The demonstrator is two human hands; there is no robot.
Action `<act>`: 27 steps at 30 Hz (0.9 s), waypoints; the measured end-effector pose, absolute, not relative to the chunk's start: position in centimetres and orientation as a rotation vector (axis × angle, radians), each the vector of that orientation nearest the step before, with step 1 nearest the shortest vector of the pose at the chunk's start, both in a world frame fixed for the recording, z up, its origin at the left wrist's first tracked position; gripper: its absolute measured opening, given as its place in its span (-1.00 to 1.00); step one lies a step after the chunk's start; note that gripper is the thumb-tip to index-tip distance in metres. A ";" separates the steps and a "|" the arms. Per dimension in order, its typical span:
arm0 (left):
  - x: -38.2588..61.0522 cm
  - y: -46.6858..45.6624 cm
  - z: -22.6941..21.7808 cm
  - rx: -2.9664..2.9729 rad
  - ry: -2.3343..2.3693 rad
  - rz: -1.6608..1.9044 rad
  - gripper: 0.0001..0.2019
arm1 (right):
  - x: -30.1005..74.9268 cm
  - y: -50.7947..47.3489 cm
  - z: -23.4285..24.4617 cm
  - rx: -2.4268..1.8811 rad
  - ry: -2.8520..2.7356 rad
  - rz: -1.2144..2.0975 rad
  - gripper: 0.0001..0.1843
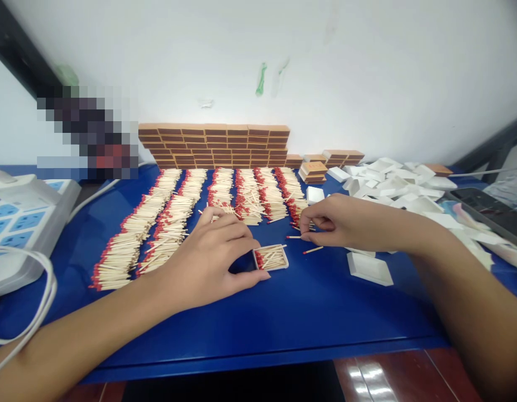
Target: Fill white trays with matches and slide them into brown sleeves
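My left hand point(212, 257) rests on the blue table point(292, 318), thumb and fingers curled round the left end of a small white matchbox tray point(286, 260). Inside that tray lie several red-tipped matches point(272, 258). My right hand point(331, 220) is closed in a pinch by the right-hand row of matches, its fingertips on a match point(293, 237). Just below those fingertips a loose match point(312, 250) lies on the table. Rows of red-headed matches point(124, 245) spread out beyond my left hand. An empty white tray point(369, 269) sits beneath my right wrist.
Brown matchboxes point(216, 146) are stacked along the wall, with a smaller stack point(312, 172) to their right. White trays point(388, 181) pile up at the right beside a dark phone point(491, 215). A power strip point(28, 223) with a white cable point(44, 301) stands at the left.
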State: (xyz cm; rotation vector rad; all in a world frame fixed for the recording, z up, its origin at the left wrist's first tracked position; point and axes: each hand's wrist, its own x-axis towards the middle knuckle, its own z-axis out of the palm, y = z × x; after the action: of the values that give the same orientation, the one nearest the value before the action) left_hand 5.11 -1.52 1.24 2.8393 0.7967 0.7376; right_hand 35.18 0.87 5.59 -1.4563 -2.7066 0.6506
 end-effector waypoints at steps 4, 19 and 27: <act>5.1 -1.5 1.1 2.837 0.796 0.735 -0.75 | 33.6 -0.1 5.6 -1.343 -2.644 0.671 -0.84; 5.0 -1.5 1.0 2.835 0.805 0.728 -0.74 | 31.7 -1.2 4.8 -1.221 -2.688 0.712 -0.88; 5.2 -1.3 0.9 2.854 0.782 0.746 -0.74 | 31.0 -1.5 4.5 -1.201 -2.629 0.751 -0.82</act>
State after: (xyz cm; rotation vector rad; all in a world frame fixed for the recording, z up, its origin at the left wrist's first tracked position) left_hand 5.15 -1.29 0.92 2.8537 0.7817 0.7458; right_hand 30.97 -1.54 4.50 -1.2013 -2.6288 0.7508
